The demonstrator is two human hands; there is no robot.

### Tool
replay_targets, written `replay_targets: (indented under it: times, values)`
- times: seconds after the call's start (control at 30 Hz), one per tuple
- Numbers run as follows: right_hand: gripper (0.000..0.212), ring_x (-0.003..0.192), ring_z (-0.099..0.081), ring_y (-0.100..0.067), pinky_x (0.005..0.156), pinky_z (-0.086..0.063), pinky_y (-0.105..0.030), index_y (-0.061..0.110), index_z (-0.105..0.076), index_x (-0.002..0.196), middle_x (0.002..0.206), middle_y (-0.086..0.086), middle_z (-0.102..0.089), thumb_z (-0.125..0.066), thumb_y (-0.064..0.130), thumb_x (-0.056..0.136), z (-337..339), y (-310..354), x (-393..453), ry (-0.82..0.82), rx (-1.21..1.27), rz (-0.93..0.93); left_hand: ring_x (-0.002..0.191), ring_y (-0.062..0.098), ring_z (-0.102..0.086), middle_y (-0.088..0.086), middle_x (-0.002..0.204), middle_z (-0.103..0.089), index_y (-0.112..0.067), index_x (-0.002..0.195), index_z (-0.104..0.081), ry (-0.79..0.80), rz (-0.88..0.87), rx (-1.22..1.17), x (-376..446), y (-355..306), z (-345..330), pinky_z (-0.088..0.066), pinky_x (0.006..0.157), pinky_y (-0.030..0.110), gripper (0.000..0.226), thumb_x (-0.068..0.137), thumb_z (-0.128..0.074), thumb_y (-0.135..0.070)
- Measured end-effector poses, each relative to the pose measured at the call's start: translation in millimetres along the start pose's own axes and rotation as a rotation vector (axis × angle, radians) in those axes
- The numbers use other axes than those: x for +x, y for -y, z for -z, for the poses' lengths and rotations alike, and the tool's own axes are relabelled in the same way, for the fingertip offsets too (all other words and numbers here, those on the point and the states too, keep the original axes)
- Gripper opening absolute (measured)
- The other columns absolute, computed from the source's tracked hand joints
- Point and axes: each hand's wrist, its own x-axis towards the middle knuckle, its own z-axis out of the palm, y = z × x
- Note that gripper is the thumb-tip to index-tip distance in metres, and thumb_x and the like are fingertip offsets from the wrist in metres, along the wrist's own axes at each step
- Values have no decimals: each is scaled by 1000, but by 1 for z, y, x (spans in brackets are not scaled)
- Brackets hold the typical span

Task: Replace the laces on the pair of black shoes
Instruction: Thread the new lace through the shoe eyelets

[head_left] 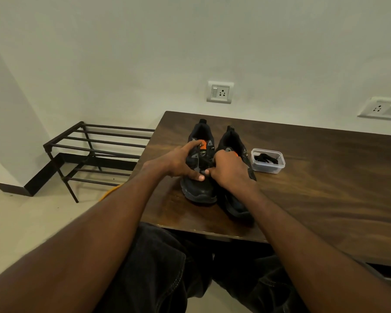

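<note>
Lap: dark trousers (167, 267) at 6 o'clock, under the near edge of the table (325, 199).
Left shoe (199, 188): black, toe toward the person, at the table's near left corner; its laced middle lies under both hands.
Left hand (178, 161): at 9 o'clock of the left shoe, fingers curled over the tongue, thumb lying along the side, gripping the shoe.
Right hand (228, 168): at 3 o'clock of it, fingers bent inward, pinching the lace (204, 159).
Right shoe (233, 143): touching the left one, partly hidden by the right hand.
Container (268, 163): clear plastic, at 3 o'clock of the shoes, black laces (265, 159) coiled inside.
Far: wall socket (220, 92) at 12 o'clock; metal rack (95, 145) at 9 o'clock on the floor.
</note>
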Motion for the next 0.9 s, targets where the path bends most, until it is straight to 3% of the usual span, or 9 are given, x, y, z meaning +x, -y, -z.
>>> replay_targets:
  times: [0.27, 0.4, 0.47, 0.5, 0.57, 0.63, 0.7, 0.77, 0.9]
  values:
    - [11, 89, -70, -26, 82, -60, -42, 14, -76, 96, 90, -8, -73, -71, 23, 91, 3, -11, 10, -69, 167, -80, 149, 31, -32, 6, 161, -34, -49, 155, -19, -6, -14, 7, 1, 2, 1, -38, 116, 47, 115, 68, -95, -38]
    - [13, 89, -71, -29, 86, -61, -48, 10, -72, 95, 91, -11, -72, -61, 17, 96, 1, -18, 20, -113, 702, -343, 147, 30, -35, 5, 158, -37, -47, 155, -21, 0, -9, -36, 2, 3, 2, -39, 115, 46, 115, 68, -95, -34]
    - [20, 77, -67, -27, 73, -59, -37, -2, -62, 113, 89, -14, -68, -48, 6, 100, 5, -14, 20, -91, 1138, -496, 148, 30, -34, 5, 159, -37, -47, 155, -21, 2, -10, -42, 2, 2, 1, -39, 114, 45, 115, 68, -96, -33]
    - [25, 72, -66, -26, 65, -55, -35, 0, -56, 122, 86, -15, -68, -41, 2, 102, 9, -10, 17, -54, 1351, -565, 148, 31, -34, 5, 159, -36, -48, 154, -21, -1, -8, -43, 2, 2, 1, -39, 113, 46, 115, 68, -96, -34]
    - [31, 76, -71, -24, 65, -50, -36, 9, -53, 127, 85, -9, -70, -33, 6, 104, 8, -7, 14, 23, 1562, -648, 147, 31, -34, 5, 159, -36, -49, 154, -22, -6, 5, -56, 1, 1, 2, -41, 112, 46, 115, 68, -95, -33]
    - [31, 76, -71, -22, 70, -45, -38, 12, -58, 120, 79, -2, -65, -30, 13, 106, 5, -6, 14, 40, 1657, -712, 142, 32, -40, 5, 157, -37, -48, 153, -23, -6, 21, -72, 0, 0, 3, -50, 103, 44, 112, 69, -95, -30]
    - [30, 70, -68, -22, 75, -44, -42, 14, -57, 111, 67, 0, -53, -27, 15, 108, 1, -3, 15, -6, 1762, -750, 125, 31, -50, 6, 154, -39, -50, 151, -25, 6, 42, -105, -1, -1, 3, -62, 77, 36, 109, 70, -94, -26]
    - [31, 62, -60, -20, 81, -45, -45, 13, -57, 114, 57, 0, -44, -27, 13, 107, 1, -1, 16, -58, 1855, -753, 113, 28, -54, 6, 150, -40, -49, 149, -26, 16, 58, -145, -2, -3, 3, -62, 58, 32, 107, 71, -94, -22]
    - [32, 43, -39, -15, 69, -47, -37, 15, -55, 95, 44, 3, -37, -25, 11, 105, 1, 0, 16, -97, 2000, -751, 110, 30, -57, 4, 148, -40, -47, 149, -26, 23, 66, -145, -5, -4, 4, -64, 60, 38, 109, 69, -95, -18]
